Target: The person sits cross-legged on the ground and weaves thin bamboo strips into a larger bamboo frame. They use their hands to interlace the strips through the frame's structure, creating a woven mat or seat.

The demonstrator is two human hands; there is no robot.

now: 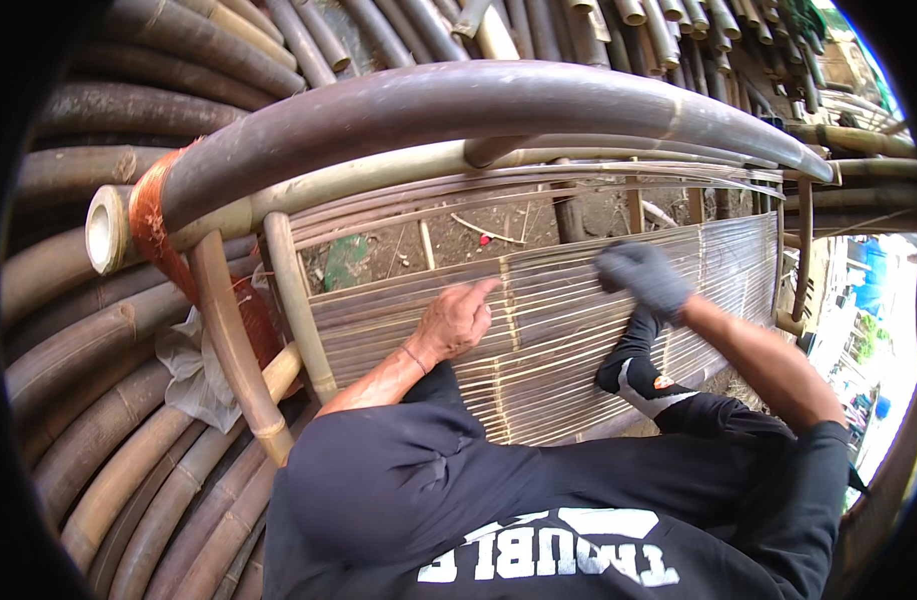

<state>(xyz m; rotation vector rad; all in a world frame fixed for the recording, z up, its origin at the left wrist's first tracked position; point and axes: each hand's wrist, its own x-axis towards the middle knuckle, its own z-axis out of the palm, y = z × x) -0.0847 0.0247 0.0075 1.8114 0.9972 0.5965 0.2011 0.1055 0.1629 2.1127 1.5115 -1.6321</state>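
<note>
A bench-like bamboo frame lies in front of me, its seat a panel of thin bamboo slats [578, 300] bound by crosswise ties. My bare left hand [460, 318] is over the slats close to a pale tie [508, 300], fingers curled in and the index finger reaching forward. Whatever it may pinch is too small to see. To its right, my right hand [646, 278] wears a grey glove and is closed, slightly blurred, above the panel. Its fingers hide anything inside. My foot in a black shoe [623, 362] rests on the slats below it.
A thick dark bamboo rail [438, 105] arches across the far side, lashed at left with orange cord [150, 205]. Bamboo poles [108, 350] are piled at left, with more [668, 30] at the back. A clear plastic bag [200, 375] hangs by the left post [240, 350].
</note>
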